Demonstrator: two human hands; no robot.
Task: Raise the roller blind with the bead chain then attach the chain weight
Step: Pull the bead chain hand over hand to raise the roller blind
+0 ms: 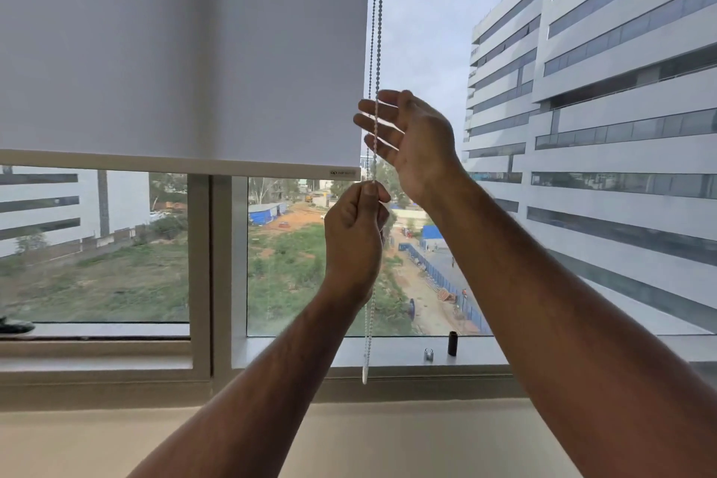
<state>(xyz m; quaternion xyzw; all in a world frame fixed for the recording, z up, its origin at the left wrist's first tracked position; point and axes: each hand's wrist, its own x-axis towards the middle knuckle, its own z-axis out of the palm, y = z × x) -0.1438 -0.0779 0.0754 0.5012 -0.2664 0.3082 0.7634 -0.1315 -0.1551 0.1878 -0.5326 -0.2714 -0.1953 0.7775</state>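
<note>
A white roller blind (182,50) covers the upper left of the window, its bottom rail (178,164) a bit above mid-height. The bead chain (377,12) hangs down along the blind's right edge to a loop end (364,373) near the sill. My left hand (355,241) is closed in a fist around the chain just below the rail. Above it, my right hand (411,140) has its fingers spread apart behind the chain, which crosses the fingers. A small black cylinder (452,343) and a small silver piece (428,354) stand on the sill.
The window frame's vertical post (211,268) stands left of my arms. A pale sill (116,365) runs below the glass, with a dark object (15,326) at its far left. Outside are buildings and a green plot.
</note>
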